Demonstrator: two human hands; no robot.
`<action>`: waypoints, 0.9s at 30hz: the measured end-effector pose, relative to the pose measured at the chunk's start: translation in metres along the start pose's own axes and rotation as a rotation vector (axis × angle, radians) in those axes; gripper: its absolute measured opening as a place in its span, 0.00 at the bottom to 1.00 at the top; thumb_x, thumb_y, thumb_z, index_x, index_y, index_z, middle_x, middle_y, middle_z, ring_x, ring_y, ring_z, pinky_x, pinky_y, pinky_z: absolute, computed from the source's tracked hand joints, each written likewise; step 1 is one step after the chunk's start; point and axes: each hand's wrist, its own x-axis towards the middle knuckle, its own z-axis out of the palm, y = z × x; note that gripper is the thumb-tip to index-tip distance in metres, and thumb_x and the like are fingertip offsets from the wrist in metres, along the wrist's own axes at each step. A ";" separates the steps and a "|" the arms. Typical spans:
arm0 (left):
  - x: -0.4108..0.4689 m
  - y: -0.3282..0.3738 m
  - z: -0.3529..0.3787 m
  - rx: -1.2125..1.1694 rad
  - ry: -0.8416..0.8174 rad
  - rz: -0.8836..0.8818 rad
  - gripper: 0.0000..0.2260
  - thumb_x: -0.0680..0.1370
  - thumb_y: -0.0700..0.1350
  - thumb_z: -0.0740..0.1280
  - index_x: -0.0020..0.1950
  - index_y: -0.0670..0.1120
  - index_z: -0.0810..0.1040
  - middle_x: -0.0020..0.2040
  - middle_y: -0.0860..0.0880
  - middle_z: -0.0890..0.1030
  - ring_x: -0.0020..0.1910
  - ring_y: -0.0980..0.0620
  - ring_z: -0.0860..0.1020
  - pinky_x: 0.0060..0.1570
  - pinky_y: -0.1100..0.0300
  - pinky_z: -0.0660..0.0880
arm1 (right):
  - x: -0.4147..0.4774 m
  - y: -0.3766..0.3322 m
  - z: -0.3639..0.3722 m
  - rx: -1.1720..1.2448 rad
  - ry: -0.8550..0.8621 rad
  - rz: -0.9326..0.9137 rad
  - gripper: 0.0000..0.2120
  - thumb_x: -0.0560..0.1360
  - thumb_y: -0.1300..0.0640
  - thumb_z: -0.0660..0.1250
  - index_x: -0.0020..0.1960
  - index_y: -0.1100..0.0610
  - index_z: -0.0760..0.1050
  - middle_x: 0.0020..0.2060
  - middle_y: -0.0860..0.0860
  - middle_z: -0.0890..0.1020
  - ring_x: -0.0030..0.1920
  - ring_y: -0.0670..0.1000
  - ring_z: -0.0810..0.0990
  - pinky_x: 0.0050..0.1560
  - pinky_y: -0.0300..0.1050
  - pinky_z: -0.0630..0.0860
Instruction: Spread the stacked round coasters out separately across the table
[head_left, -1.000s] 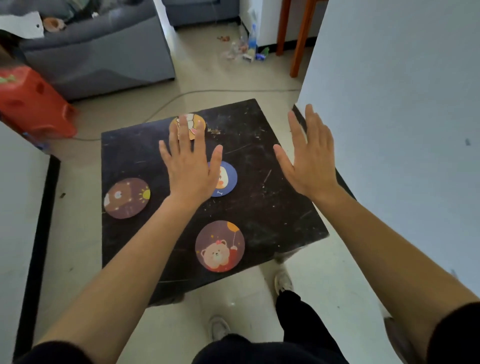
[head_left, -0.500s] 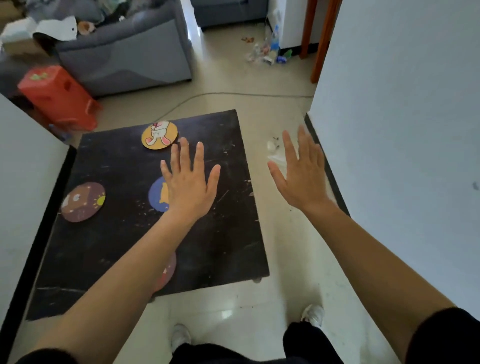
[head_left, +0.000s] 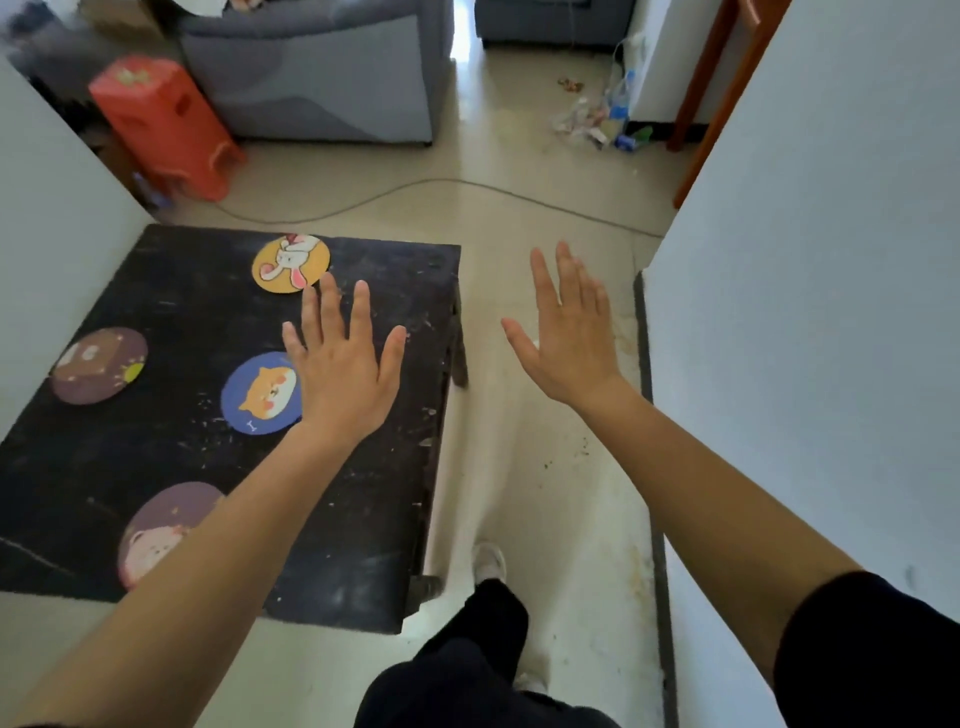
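Several round coasters lie apart on the black table. A yellow rabbit coaster is at the far edge, a brown one at the left, a blue cat coaster in the middle. A purple bear coaster near the front is partly hidden by my left forearm. My left hand hovers flat with fingers spread over the table's right part, just right of the blue coaster, holding nothing. My right hand is spread open over the floor, right of the table.
A white wall rises close on the right, another white panel on the left. An orange stool, a grey sofa, a floor cable and litter lie beyond the table. My foot stands beside the table's right front corner.
The view has swung right, so the table now sits at the left. Both open hands have drifted right relative to the table; my right hand is now over the floor. The coasters have not moved.
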 end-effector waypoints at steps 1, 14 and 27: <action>0.009 0.001 0.009 -0.012 0.002 -0.030 0.30 0.82 0.61 0.48 0.80 0.49 0.51 0.82 0.42 0.46 0.80 0.41 0.45 0.75 0.36 0.46 | 0.014 0.003 0.006 -0.004 -0.008 -0.023 0.38 0.80 0.37 0.54 0.82 0.52 0.43 0.81 0.58 0.45 0.81 0.60 0.47 0.79 0.59 0.46; 0.110 -0.030 0.074 -0.103 -0.176 -0.378 0.31 0.81 0.63 0.46 0.81 0.50 0.47 0.82 0.43 0.43 0.80 0.42 0.42 0.76 0.39 0.45 | 0.212 -0.019 0.057 -0.047 -0.201 -0.235 0.42 0.79 0.39 0.59 0.81 0.54 0.40 0.81 0.60 0.46 0.80 0.62 0.49 0.78 0.59 0.50; 0.096 -0.158 0.093 -0.698 0.087 -1.499 0.30 0.82 0.59 0.53 0.80 0.46 0.55 0.80 0.41 0.55 0.78 0.38 0.55 0.74 0.43 0.55 | 0.305 -0.245 0.181 0.159 -0.736 -0.615 0.36 0.80 0.47 0.64 0.80 0.55 0.48 0.77 0.56 0.63 0.71 0.61 0.70 0.65 0.58 0.73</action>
